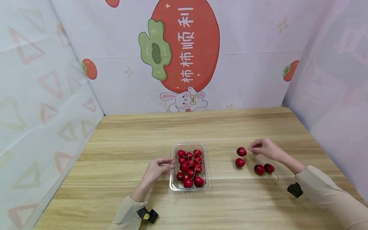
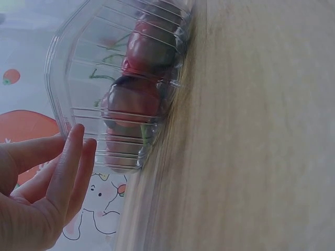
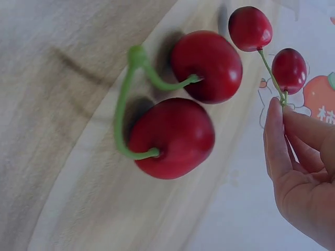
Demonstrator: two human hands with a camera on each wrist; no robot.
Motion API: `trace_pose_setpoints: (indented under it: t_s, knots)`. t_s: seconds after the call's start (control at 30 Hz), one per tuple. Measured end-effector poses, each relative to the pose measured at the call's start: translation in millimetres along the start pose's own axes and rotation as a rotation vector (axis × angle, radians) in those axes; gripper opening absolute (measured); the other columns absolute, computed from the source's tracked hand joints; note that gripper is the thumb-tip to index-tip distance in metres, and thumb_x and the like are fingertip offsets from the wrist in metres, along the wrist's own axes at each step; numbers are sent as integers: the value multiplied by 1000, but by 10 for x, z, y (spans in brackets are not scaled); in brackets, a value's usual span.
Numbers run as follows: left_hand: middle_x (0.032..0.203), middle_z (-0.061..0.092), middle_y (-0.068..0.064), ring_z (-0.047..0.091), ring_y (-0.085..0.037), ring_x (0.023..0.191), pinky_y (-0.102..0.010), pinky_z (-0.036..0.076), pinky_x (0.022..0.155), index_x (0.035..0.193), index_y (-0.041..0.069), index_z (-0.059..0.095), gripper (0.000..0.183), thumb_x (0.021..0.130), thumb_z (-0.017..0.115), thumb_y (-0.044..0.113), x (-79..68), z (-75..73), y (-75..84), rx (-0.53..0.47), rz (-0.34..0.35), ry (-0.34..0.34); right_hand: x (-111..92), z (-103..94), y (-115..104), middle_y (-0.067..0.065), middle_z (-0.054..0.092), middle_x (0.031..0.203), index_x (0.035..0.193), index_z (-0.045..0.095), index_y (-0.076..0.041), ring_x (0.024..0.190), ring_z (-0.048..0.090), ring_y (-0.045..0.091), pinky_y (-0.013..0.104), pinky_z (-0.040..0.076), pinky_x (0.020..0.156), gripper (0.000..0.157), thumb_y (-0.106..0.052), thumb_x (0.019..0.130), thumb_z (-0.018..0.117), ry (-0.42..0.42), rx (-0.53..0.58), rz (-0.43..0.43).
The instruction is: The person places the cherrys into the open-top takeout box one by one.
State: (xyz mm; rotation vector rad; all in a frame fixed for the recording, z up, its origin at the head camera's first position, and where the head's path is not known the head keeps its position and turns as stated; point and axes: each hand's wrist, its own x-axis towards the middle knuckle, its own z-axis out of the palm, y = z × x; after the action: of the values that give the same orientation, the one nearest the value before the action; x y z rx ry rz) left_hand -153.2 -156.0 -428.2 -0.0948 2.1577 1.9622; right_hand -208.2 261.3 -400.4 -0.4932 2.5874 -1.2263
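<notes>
A clear plastic box [image 1: 207,183] filled with red cherries [image 1: 191,173] stands near the middle of the table. My left hand [image 1: 157,168] is at its left side; in the left wrist view, fairly straight fingers [image 2: 73,157] touch the box's rim and wall. Farther right, my right hand [image 1: 265,149] pinches the joined stems of a cherry pair [image 3: 289,71] between thumb and fingertips. The pair's two cherries hang apart from each other in the right wrist view. A second cherry pair [image 1: 259,170], its green stems joined, lies on the table nearer me than the right hand.
The wooden table [image 1: 138,134] ends at a printed cloth backdrop [image 1: 247,64]. Cloth walls [image 1: 43,80] rise at both sides. Dark camera mounts [image 1: 295,189] sit at both sleeves.
</notes>
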Motion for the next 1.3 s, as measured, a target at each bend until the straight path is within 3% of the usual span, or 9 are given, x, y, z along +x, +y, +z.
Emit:
trace_pose_setpoints:
  t_s: [0.97, 1.3]
  knots:
    - [100, 61, -22, 62, -17, 81, -34, 55, 72, 108, -10, 57, 32, 78, 63, -1, 7, -1, -3, 0, -7, 1, 104, 125, -423, 21, 62, 87, 94, 58, 16, 69, 62, 13, 41, 54, 69, 21, -3, 84, 57, -36, 157, 6]
    - [100, 61, -22, 62, -18, 81, -34, 55, 71, 108, -11, 57, 32, 78, 63, -2, 4, -2, -3, -6, -6, -2, 140, 224, -596, 12, 64, 81, 96, 58, 16, 68, 63, 12, 38, 55, 71, 25, -5, 83, 59, -37, 211, 40]
